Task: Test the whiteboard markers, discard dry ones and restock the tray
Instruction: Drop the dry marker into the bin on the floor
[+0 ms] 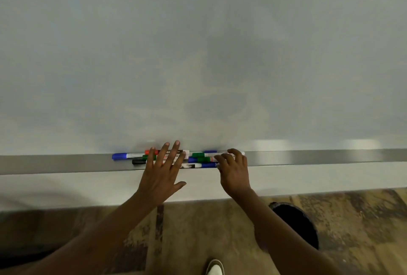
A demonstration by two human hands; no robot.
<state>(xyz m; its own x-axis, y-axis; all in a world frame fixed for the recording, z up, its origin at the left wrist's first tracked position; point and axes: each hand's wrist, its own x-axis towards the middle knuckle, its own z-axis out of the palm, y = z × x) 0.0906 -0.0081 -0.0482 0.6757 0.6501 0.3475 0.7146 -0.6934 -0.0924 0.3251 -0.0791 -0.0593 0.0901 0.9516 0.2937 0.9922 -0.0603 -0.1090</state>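
The task looks to be either at its very start or near its end, and the view does not settle which. A loose bundle of white-barrelled whiteboard markers with blue, green, red and black caps (199, 157) lies in the long brushed-metal tray (308, 157) under the pale grey whiteboard (198, 54). The board shows no test strokes. Every marker end that shows wears a cap, though the hands hide part of the bundle. A dark round waste bin (297, 224) stands on the wooden floor below and to the right, and its contents cannot be made out.

The markers all lie flat with their long axes running left to right along the tray, parallel to the board's lower edge. Their caps point both ways: the outermost blue-capped marker (120, 156) has its cap to the left, while others show caps toward the middle.

The left hand (163, 171) is flat, fingers straight and spread, lying over the left part of the bundle and grasping nothing. The right hand (233, 169) has bent fingers with tips on the bundle's right end; whether it pinches a marker cannot be told.
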